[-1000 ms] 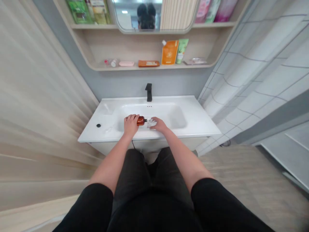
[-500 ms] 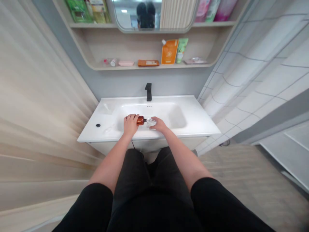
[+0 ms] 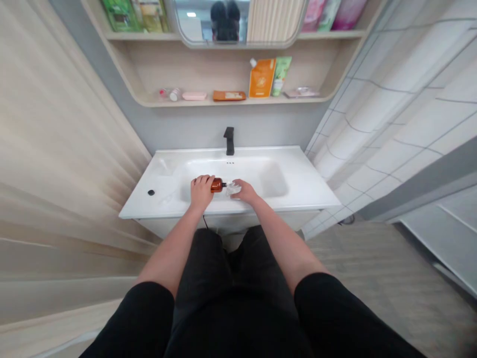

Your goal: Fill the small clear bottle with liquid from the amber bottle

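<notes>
Over the front of the white sink (image 3: 257, 171), my left hand (image 3: 201, 192) is wrapped round an amber bottle (image 3: 217, 185). The bottle lies on its side, its dark narrow neck pointing right. My right hand (image 3: 244, 191) holds a clear, crinkled-looking piece (image 3: 233, 188) right at the bottle's mouth. What exactly this clear piece is, and whether it touches the neck, I cannot tell. A small black round object (image 3: 151, 192) rests on the counter to the left.
A black faucet (image 3: 229, 141) rises behind the basin. Above it, a shelf (image 3: 194, 103) bears an orange pouch (image 3: 262, 78), a green tube (image 3: 280, 76) and several small items, under a mirror (image 3: 208, 22). A curtain (image 3: 67, 124) hangs at the left.
</notes>
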A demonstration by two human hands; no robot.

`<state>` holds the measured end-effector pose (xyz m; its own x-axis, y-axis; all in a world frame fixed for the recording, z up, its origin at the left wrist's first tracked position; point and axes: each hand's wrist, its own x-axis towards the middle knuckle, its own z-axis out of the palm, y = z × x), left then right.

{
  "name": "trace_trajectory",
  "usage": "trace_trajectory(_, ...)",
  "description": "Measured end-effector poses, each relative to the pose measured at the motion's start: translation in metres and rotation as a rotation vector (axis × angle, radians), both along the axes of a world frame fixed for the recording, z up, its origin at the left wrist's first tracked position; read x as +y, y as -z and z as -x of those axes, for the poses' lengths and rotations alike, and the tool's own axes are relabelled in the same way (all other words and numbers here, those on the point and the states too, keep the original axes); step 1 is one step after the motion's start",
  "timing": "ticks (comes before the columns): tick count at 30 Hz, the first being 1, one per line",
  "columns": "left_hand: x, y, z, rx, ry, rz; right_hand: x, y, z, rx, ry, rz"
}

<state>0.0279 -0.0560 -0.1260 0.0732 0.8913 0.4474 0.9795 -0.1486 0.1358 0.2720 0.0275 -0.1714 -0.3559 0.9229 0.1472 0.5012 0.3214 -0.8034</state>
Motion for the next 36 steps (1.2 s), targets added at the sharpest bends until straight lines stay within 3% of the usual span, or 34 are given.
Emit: trace_trajectory(36,-0.0007,-0.0009,-0.0001,-0.007,0.018,0.004,0.0009,0.0006,0.0008,-0.004,-0.006,-0.017)
